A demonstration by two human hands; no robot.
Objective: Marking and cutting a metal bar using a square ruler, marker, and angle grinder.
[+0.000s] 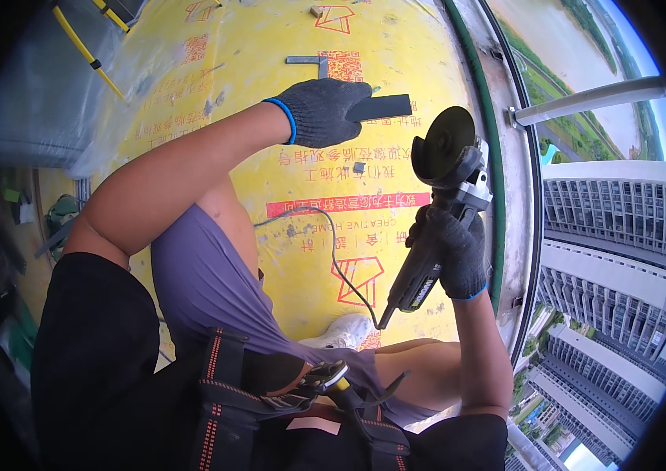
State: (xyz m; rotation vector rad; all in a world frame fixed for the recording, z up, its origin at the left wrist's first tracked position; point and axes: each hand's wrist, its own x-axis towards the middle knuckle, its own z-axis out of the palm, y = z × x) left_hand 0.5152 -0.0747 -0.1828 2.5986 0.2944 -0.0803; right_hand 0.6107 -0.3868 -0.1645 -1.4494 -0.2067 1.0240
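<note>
My left hand [325,112], in a dark grey knit glove with a blue cuff, is closed round a flat dark grey tile strip [384,107] whose free end points right. My right hand [458,250], gloved the same way, grips the body of a black and silver angle grinder [419,271]. The grinder is tilted, with its disc [446,143] and guard uppermost, a short gap to the right of the strip. From its lower end a dark power cord [334,243] curves left over the yellow floor sheet. Whether the disc spins I cannot tell.
Yellow printed sheeting [247,47] covers the floor. On it lie an L-shaped grey piece [307,60] and a small grey chip [359,168]. A window frame [535,235] with high buildings beyond runs along the right. Clear plastic film [58,102] hangs at the left. My white shoe [346,331] stands below.
</note>
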